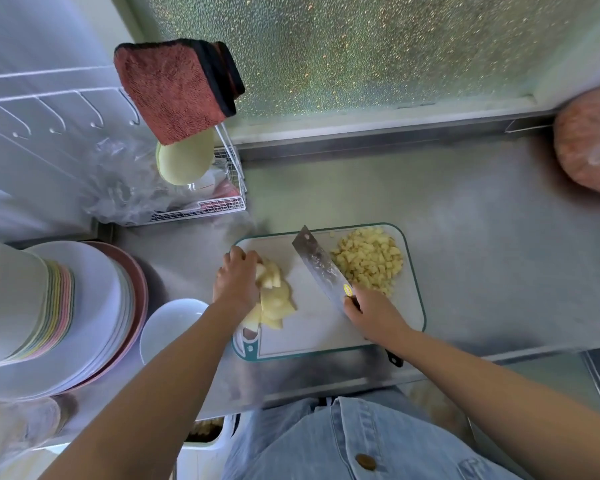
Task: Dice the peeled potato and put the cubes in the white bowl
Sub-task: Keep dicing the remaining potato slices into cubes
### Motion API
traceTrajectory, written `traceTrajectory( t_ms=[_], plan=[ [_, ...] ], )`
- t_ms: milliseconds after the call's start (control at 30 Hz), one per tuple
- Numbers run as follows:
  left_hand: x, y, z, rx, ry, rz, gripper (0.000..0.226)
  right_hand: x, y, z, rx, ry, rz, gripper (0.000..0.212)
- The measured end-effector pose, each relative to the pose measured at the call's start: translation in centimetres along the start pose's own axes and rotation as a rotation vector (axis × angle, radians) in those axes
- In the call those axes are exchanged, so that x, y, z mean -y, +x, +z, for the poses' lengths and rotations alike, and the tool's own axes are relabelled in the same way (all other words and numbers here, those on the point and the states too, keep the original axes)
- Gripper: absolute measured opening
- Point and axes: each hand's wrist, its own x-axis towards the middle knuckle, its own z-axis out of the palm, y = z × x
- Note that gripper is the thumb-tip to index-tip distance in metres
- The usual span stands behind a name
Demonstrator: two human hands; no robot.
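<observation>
On a white cutting board (326,334) with a teal rim lie pale potato slices (274,299) at the left and a heap of diced potato cubes (369,259) at the back right. My left hand (236,278) rests on the slices, fingers curled over their far end. My right hand (374,315) grips the handle of a cleaver (321,266), whose blade lies slanted between the slices and the cubes. The white bowl (168,329) stands to the left of the board, with nothing visible in it.
A tall stack of plates and bowls (49,317) fills the left of the steel counter (482,244). A wire rack (205,199) with a red cloth (174,88) stands behind the board. A bagged pinkish thing (589,150) sits at the far right.
</observation>
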Motion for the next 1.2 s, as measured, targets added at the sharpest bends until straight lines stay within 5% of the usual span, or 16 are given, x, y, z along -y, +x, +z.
traceTrajectory(
  t_ms=[333,500,1200],
  plan=[
    [0.9,0.6,-0.9,0.026,-0.18,0.111,0.03,0.1,-0.1,-0.3,0.029,0.058,0.044,0.029],
    [-0.4,1.0,-0.5,0.084,-0.149,0.18,0.043,0.2,-0.2,-0.3,0.032,0.046,0.068,0.029],
    [-1.9,1.3,0.2,0.054,0.054,0.024,0.046,0.0,-0.3,-0.2,0.017,0.036,0.033,0.03]
  ],
)
